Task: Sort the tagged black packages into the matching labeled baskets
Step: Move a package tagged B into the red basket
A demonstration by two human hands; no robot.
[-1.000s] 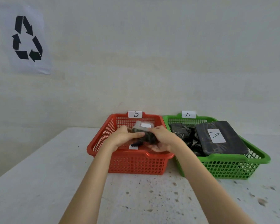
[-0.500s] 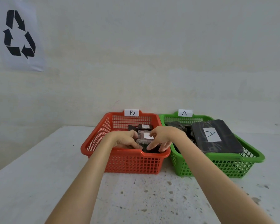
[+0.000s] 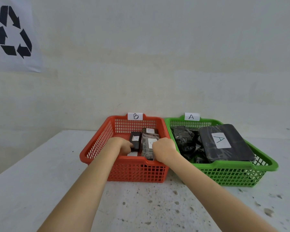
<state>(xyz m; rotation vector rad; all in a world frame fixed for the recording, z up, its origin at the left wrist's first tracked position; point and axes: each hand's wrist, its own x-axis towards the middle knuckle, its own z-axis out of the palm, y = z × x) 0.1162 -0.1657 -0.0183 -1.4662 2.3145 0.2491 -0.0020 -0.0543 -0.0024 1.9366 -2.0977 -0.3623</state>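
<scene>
A shiny black plastic-wrapped package (image 3: 148, 144) with a white tag lies lengthwise in the red basket (image 3: 97, 144) at the centre of the frame, its letter half covered and hard to read. The right hand (image 3: 164, 149) sits curled at the package's right edge with its fingers bent over the tag and touching the wrap; whether it truly pinches the package cannot be told, since the fingertips are hidden. The left hand (image 3: 123, 146) is also curled, its fingertips against the near end of a narrower black package (image 3: 135, 142) just left of the first; its hold cannot be told either. A third tagged package (image 3: 150, 130) lies behind them, mostly covered. The red basket carries a B label (image 3: 135, 116). Touching it to the right, the green basket (image 3: 264, 164) under an A label (image 3: 192, 116) holds a flat black package tagged A (image 3: 224, 143) and crumpled black ones (image 3: 184, 139) whose tags do not show
</scene>
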